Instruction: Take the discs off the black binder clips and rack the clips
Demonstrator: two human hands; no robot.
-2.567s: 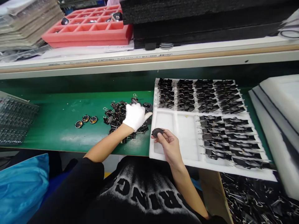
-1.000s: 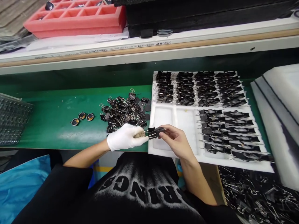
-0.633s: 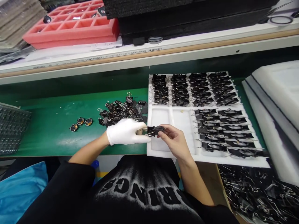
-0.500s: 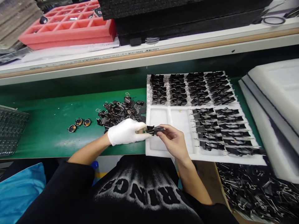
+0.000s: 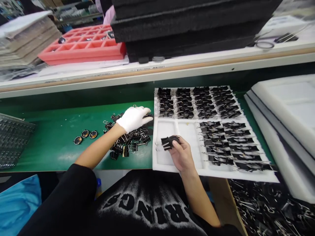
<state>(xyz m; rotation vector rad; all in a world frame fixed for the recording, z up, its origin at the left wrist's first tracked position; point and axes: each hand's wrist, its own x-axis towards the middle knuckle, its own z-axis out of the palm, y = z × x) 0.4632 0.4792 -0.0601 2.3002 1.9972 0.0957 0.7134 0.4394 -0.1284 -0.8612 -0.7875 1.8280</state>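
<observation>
In the head view my right hand (image 5: 182,154), bare, pinches a black binder clip (image 5: 167,143) together with a dark rounded piece (image 5: 175,140) that the fingers partly cover. It is above the left part of a white foam tray (image 5: 157,165). My left hand (image 5: 134,119), in a white glove, is over a pile of black binder clips (image 5: 128,141). Its thumb and fingers are apart beside some dark flat discs (image 5: 150,131) at the tray's left edge. Whether its fingertips touch a disc is hard to see.
Rows of clipped dark pieces (image 5: 219,141) fill several tray compartments. Three round rimmed parts (image 5: 85,133) lie on the green table (image 5: 56,147). A red foam tray (image 5: 81,49) sits on the shelf. White foam trays (image 5: 283,131) lean at the right, above a box of clips (image 5: 273,206).
My left hand has let go of the binder clip and moved up and left over the pile. The right hand keeps the clip, now lower and turned. The view has tilted up slightly.
</observation>
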